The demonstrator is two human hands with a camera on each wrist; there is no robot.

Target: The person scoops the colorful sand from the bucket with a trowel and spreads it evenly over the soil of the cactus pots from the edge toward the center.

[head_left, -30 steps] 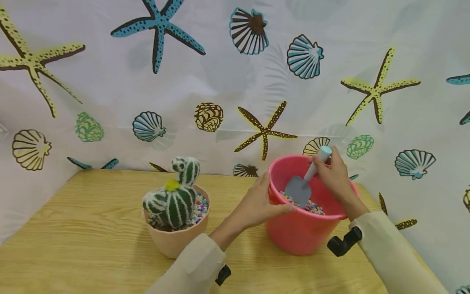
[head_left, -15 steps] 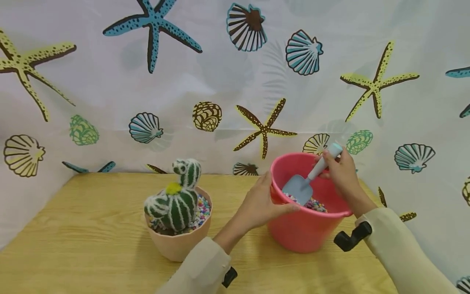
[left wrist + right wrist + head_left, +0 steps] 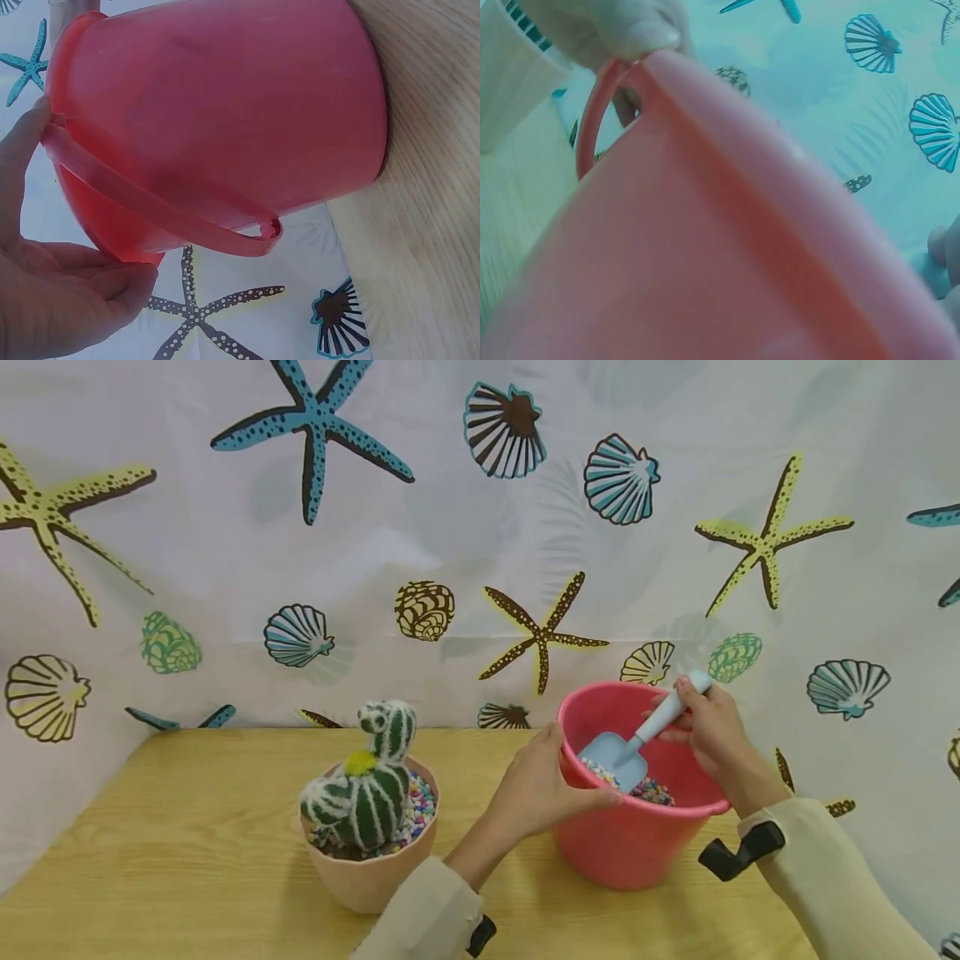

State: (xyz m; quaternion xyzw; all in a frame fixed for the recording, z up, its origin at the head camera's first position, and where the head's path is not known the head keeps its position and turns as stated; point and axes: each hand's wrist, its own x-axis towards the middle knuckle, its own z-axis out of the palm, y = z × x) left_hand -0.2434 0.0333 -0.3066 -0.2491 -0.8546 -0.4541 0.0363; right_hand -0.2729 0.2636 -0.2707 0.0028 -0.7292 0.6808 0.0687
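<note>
My left hand point(image 3: 543, 781) holds the near left rim of a pink plastic bucket point(image 3: 622, 856), thumb over the front and fingers at the side. The left wrist view shows that hand point(image 3: 71, 296) at the rim, beside the bucket's hanging handle point(image 3: 165, 214). With my right hand point(image 3: 716, 731) I grip the pale handle of a light blue scoop point(image 3: 618, 752). Its blade sits inside the bucket with some small coloured pebbles on it. More pebbles point(image 3: 654, 792) lie in the bucket. In the right wrist view the bucket point(image 3: 645, 247) covers most of the scene, and my right fingertips point(image 3: 952, 255) show at the edge.
A peach flowerpot point(image 3: 371, 881) with a green knitted cactus point(image 3: 371, 802) and coloured pebbles stands left of the bucket on the wooden table point(image 3: 187, 843). A white curtain point(image 3: 450, 535) printed with shells and starfish hangs right behind the table.
My right hand has moved to the right, so the scoop leans over more and its handle is lower. Pebbles now show on its blade. The left hand keeps its hold on the rim.
</note>
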